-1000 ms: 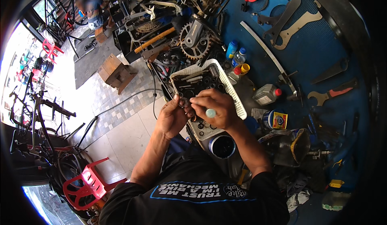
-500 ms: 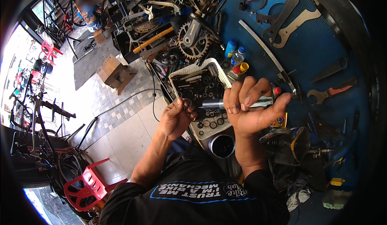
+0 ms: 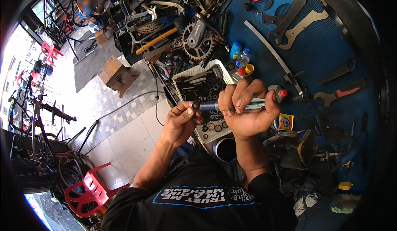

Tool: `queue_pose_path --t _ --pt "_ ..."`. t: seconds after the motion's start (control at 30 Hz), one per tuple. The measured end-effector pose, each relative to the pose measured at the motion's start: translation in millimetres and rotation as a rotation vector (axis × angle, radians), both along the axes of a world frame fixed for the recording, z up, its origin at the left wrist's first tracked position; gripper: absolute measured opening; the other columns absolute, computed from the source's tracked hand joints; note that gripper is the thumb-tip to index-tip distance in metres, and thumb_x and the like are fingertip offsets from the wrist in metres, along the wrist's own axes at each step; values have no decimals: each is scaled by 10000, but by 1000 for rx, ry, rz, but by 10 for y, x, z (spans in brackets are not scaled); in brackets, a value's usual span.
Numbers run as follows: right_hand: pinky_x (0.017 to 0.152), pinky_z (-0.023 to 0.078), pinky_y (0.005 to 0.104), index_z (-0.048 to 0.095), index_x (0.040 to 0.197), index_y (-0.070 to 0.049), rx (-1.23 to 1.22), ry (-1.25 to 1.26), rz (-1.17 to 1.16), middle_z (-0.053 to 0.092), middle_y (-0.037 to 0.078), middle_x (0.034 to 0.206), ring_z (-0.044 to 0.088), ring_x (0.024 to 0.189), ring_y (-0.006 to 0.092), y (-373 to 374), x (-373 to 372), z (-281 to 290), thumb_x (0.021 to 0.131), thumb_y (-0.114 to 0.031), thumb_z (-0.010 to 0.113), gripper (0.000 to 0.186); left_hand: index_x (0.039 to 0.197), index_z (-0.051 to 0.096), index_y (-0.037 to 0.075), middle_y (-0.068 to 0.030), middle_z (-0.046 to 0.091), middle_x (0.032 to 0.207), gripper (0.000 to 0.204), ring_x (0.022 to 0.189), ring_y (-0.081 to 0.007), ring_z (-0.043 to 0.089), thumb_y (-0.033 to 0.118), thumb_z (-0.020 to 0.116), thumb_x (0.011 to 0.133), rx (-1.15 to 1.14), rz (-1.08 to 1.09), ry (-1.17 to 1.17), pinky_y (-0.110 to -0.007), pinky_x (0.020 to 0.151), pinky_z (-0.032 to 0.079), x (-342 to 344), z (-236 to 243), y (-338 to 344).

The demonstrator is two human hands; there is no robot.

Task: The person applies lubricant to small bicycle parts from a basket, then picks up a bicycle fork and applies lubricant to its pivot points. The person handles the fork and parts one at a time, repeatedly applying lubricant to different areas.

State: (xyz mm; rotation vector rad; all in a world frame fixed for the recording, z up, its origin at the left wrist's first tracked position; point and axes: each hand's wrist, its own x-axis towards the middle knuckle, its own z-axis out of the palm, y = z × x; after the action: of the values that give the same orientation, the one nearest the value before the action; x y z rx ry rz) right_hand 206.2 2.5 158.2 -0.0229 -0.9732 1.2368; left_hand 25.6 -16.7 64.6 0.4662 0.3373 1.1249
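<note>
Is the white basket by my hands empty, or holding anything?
Not empty: metal rods and dark rings lie inside the white perforated basket.

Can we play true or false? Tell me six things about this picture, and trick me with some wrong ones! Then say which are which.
1. The left hand holds a small, dark, round ring. True.
2. The right hand is empty. False: it grips a long, dark-and-pale, tube-shaped object.
3. Thin, silvery metal rods lie in the cream plastic basket. True.
4. The blue plastic bottle is inside the basket. False: it stands outside, beside it.
5. A brown wooden block sits on the pale tiled floor. True.
6. The big red plastic chair is at the picture's upper right. False: it is at the lower left.
</note>
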Motion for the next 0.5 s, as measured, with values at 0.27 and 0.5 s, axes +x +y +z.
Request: queue_pose_path --t 0.27,0.5 --pt "476 339 332 492 755 -67 -37 -86 -62 397 35 581 370 480 165 -12 12 33 1068 -568 328 613 1116 706 28 -63 687 990 171 899 -166 607 159 695 1007 32 12 22 -342 803 492 19 35 -3" --pt "496 350 317 565 834 -1 -31 -51 -24 412 48 605 358 494 153 -24 24 -17 1066 -549 360 629 1124 709 25 -72 688 1001 163 902 -170 606 143 682 1014 35 6 26 -349 809 485 25 22 3"
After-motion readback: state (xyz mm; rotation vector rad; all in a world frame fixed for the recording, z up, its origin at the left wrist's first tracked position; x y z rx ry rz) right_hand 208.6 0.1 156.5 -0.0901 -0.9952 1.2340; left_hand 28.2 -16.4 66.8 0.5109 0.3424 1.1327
